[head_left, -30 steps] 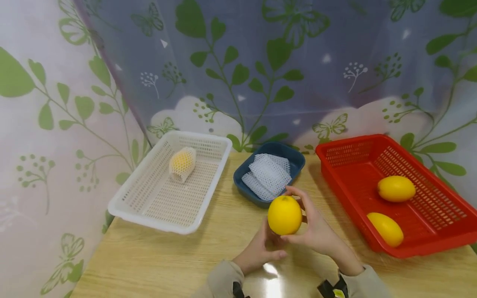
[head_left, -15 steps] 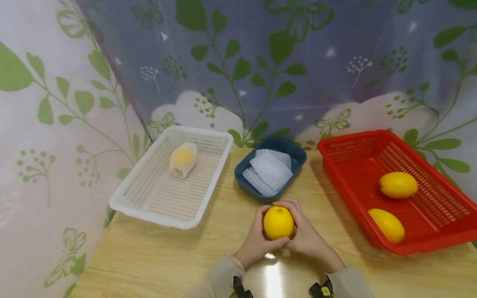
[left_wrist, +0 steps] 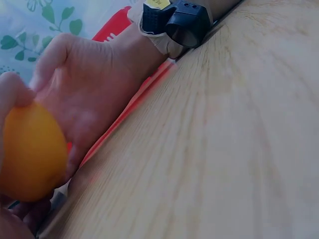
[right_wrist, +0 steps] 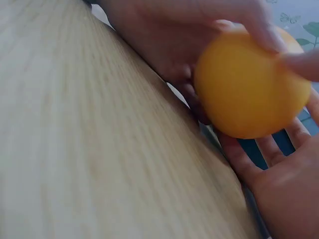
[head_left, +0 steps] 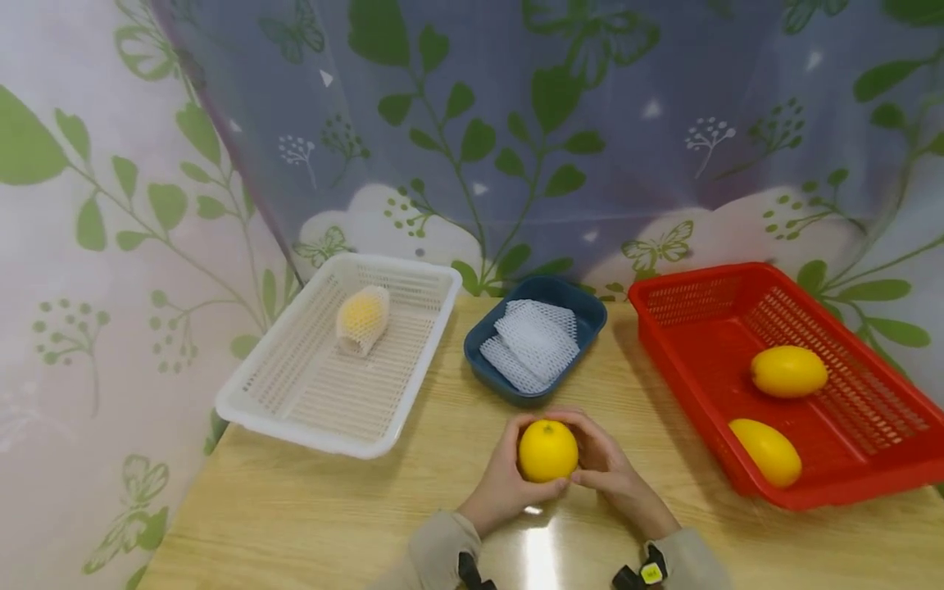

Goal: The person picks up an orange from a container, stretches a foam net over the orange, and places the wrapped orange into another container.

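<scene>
A round yellow-orange orange [head_left: 548, 451] is held between both hands close over the front middle of the wooden table, its stem end facing up toward the head camera. My left hand [head_left: 505, 483] curls round its left side, thumb along the near face. From the right, my right hand [head_left: 615, 475] grips it too, with fingers behind and the thumb at the front. In the right wrist view the orange [right_wrist: 244, 84] sits against the right fingers [right_wrist: 271, 149], both thumbs on its near face. Part of the left hand's fingers is hidden behind the fruit.
A dark blue tray [head_left: 483, 373] with white foam net sleeves [head_left: 534, 340] stands just beyond the hands. A white basket [head_left: 431, 360] at left contains a netted yellow fruit [head_left: 363, 319]. At right, a red basket [head_left: 686, 393] contains two oval yellow fruits [head_left: 789, 371].
The orange has come down and slightly left, nearer the person. The left hand, earlier mostly below it, now wraps its left side; the right hand has lowered with it.
</scene>
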`<action>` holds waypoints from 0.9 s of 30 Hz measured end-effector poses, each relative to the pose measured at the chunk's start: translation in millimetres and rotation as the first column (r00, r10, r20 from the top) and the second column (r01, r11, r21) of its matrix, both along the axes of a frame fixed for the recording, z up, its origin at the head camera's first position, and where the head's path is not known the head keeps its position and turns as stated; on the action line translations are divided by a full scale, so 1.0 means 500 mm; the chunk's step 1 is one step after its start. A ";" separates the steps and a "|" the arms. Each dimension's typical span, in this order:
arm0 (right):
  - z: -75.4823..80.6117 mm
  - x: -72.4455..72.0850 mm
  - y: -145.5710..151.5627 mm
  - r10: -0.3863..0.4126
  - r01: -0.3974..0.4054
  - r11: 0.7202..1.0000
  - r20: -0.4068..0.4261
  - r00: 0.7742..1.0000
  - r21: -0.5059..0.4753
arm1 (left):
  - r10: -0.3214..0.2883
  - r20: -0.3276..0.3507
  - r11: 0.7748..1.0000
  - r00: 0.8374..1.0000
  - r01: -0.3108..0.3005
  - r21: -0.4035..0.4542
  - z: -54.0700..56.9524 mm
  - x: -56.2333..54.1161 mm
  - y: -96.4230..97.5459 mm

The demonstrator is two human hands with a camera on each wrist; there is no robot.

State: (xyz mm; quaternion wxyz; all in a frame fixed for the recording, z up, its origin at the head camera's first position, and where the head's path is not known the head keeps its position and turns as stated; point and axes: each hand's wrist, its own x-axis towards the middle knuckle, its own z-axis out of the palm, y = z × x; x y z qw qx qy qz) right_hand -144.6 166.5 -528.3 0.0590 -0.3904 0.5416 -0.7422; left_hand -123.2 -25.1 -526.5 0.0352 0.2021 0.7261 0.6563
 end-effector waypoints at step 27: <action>0.098 -0.054 -0.017 -0.484 0.501 0.800 -0.137 0.864 0.330 | -0.080 -0.023 0.993 0.997 0.078 -0.090 -0.002 0.002 -0.005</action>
